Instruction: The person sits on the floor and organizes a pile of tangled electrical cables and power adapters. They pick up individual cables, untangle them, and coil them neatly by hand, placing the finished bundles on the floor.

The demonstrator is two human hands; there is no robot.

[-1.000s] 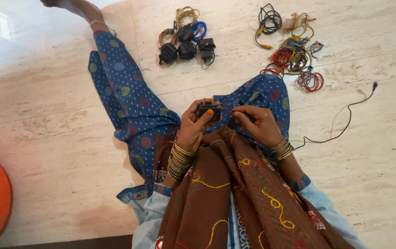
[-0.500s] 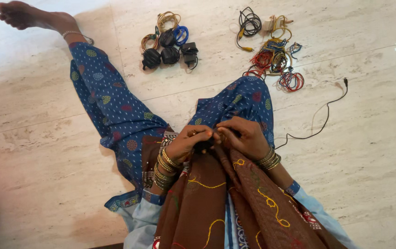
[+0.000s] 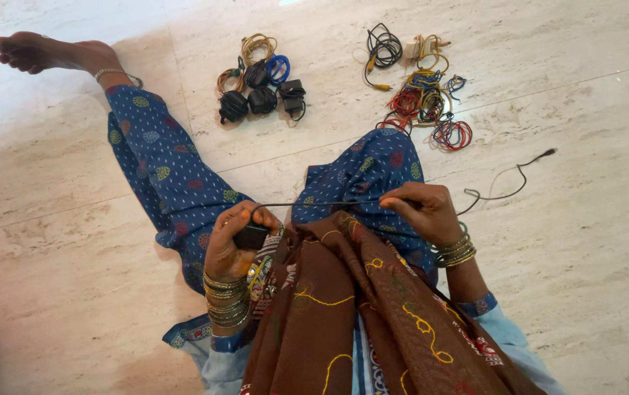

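The left hand (image 3: 230,245) closes round a small black adapter (image 3: 251,236) beside the bent knee (image 3: 373,164), its thin black cord (image 3: 314,203) stretched level across that knee to the right hand (image 3: 424,211) (fingers pinching the cord), then trailing beyond onto the floor (image 3: 585,241).
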